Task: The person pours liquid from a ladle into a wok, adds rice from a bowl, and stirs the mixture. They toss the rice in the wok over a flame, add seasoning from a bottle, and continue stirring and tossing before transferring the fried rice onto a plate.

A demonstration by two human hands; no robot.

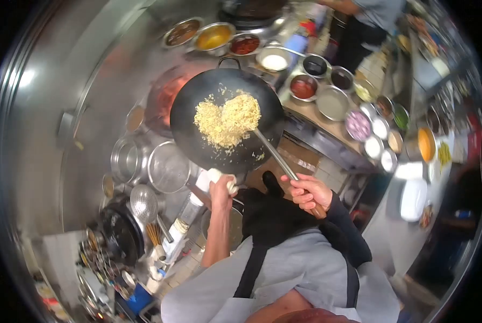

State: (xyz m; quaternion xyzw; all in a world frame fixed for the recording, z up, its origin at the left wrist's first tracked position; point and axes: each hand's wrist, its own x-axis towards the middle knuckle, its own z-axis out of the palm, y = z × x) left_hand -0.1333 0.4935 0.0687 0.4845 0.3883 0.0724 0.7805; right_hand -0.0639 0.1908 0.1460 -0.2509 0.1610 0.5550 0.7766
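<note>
A black wok [198, 145] holds yellowish fried rice [211, 121] heaped near its middle. My left hand [222, 192] is closed around a folded white cloth [215, 175] at the wok's near edge; the handle beneath it is hidden. My right hand [309, 192] grips the wooden-ended handle of a long wok ladle [276, 155]. The ladle's head is inside the wok, covered by a rounded mound of rice. The wok's far loop handle [229, 62] points away from me.
Orange flame [168, 97] glows left of the wok. Bowls of sauce [214, 37] stand behind it, and several ingredient containers [358, 125] are at right. A strainer [169, 167] and a perforated skimmer [144, 203] lie at left. Another person [381, 16] stands at the back right.
</note>
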